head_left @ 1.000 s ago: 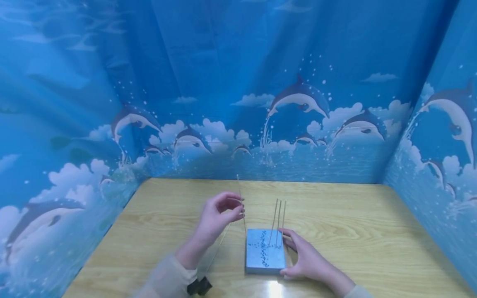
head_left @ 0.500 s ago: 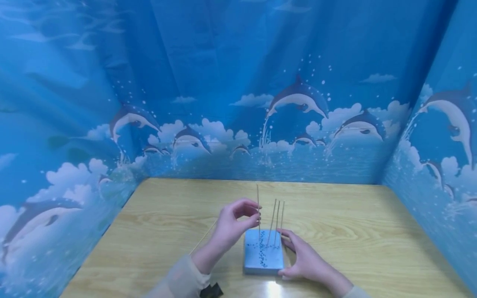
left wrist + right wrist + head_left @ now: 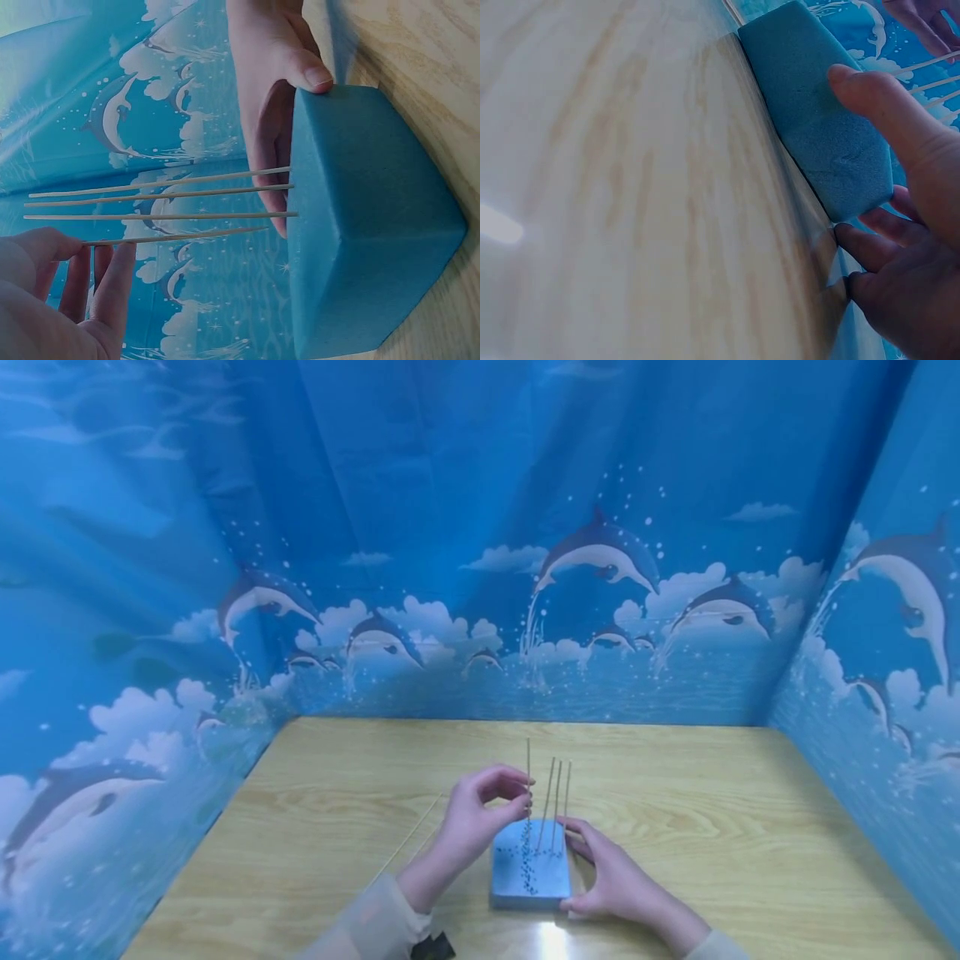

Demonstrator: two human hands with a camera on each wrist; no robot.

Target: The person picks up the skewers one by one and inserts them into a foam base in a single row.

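A blue foam block (image 3: 510, 883), its top dotted with small dark holes, sits on the table. Three thin wooden skewers (image 3: 157, 201) stand in it side by side. My left hand (image 3: 471, 822) pinches another skewer (image 3: 187, 237) between thumb and fingertips. In the left wrist view, this skewer's pointed tip is just short of the block's top face, beside the standing ones. My right hand (image 3: 618, 878) grips the block's right side, the thumb (image 3: 862, 86) pressed on its near face and the fingers around the far side.
Loose skewers (image 3: 408, 837) lie on the wood-grain table (image 3: 712, 810) left of the block, partly hidden by the left forearm. A small black object (image 3: 433, 947) is by the left sleeve. A blue dolphin-print curtain (image 3: 450, 568) surrounds the table.
My left hand has moved right with its skewer, from the block's left edge to over its top near the standing skewers. The right hand has kept its grip on the block.
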